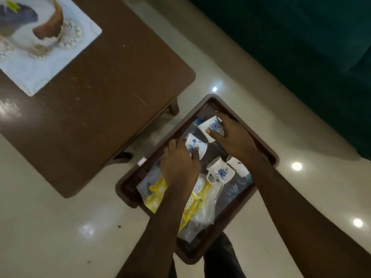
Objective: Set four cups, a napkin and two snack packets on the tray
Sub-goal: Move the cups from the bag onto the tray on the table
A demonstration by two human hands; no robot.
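Both hands are down in the brown tray (209,99). The left hand (180,167) grips a flowered cup (193,146) on the tray's 10 o'clock side, and the right hand (234,137) grips a second cup (211,125) toward 12 o'clock. Both cups are tilted. A third cup (220,172) and a fourth cup (240,166) sit just beside the right wrist, toward 3 o'clock (the fourth half hidden by the forearm). Yellow snack packets (193,201) lie under the left forearm toward 7 o'clock. I cannot make out a napkin. The desk (100,77) stands at 10 o'clock, its rounded corner near the tray's rim, with a printed mat (40,57) far across it. Glossy floor (251,81) opens at 3 and 8 o'clock, and a dark green sofa (301,47) closes off 1 o'clock.
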